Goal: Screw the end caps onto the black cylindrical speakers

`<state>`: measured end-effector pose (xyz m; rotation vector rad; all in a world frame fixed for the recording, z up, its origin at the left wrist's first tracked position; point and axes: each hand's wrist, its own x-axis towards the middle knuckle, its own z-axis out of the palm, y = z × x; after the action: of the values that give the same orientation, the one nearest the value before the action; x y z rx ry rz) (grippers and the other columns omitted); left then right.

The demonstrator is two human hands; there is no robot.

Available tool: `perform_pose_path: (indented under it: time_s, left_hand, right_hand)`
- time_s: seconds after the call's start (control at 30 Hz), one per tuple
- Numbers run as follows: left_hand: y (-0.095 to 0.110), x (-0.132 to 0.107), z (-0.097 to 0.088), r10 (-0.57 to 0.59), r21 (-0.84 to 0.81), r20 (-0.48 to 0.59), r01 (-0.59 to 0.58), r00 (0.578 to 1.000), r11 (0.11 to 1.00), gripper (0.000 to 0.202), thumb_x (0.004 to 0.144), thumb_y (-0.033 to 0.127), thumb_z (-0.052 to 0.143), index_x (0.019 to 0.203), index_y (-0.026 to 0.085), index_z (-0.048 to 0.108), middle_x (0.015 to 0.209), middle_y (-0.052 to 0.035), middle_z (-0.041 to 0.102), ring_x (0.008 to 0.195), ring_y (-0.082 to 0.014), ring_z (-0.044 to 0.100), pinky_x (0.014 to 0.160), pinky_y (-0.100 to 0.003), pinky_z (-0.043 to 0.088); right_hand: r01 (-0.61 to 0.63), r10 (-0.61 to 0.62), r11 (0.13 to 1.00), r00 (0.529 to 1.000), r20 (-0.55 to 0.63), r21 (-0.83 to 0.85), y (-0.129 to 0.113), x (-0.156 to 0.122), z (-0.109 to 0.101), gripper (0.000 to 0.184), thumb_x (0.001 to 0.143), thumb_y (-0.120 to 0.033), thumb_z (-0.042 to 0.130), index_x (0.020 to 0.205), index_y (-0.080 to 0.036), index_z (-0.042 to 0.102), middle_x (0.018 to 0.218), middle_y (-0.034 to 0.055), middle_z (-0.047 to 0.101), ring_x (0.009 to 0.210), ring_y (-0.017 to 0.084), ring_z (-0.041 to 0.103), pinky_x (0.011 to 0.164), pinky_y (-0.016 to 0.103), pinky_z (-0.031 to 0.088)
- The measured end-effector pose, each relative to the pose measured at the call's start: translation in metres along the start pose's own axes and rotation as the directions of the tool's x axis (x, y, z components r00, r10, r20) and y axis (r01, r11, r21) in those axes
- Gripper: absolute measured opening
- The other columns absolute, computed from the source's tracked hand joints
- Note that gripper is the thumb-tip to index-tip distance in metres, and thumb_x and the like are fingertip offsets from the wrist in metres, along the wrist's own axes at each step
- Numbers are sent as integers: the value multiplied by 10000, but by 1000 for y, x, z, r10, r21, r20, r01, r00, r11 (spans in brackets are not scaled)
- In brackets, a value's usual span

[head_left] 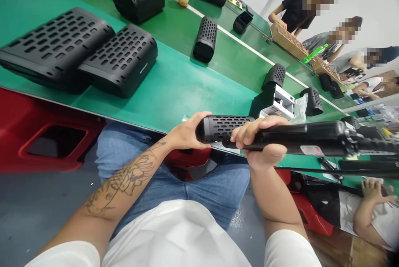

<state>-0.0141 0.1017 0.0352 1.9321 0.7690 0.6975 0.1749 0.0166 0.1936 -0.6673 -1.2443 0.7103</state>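
Observation:
My left hand (187,132) is closed round the near end of a black perforated speaker housing (226,127), held at the front edge of the green table (174,88). My right hand (264,142) grips the body of a black electric screwdriver (311,138), which lies across the housing's other end. A cable runs from the tool to the right. Both hands hover above my lap in blue jeans.
Several more black perforated housings (121,59) lie on the green table, with a white and black fixture (279,103) just beyond my hands. A red crate (46,134) sits at my left. Other people work at cardboard boxes (288,40) further along.

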Motion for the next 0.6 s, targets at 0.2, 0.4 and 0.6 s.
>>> perform_pose_path:
  time_s: [0.2,0.4,0.6]
  left_hand:
    - [-4,1,3,7,8,-3,-7,1000,1000,1223,753,547,1032,1803,331,442,1771,-136,612,1483,-392,754,1235,-491,652]
    - [-4,2,4,35,-7,-4,-35,999,999,1218,752,523,1040,1803,324,458,1767,-142,615,1497,-398,749,1217,-486,670]
    - [-5,2,5,47,-2,-10,-47,999,999,1223,755,528,1039,1813,336,456,1750,-141,624,1479,-412,760,1213,-503,673]
  right_hand:
    - [-72,72,992,997,-5,-101,16,-1,7,537,897,-726,949,896,-309,612,559,-115,598,362,127,518,442,303,574]
    - [-30,32,996,999,19,-87,14,-4,11,451,948,-624,939,875,-305,630,565,-108,604,369,128,541,458,300,576]
    - [-64,78,993,986,150,-94,18,-1,13,456,929,-589,960,835,-303,616,538,-101,620,337,134,536,427,305,555]
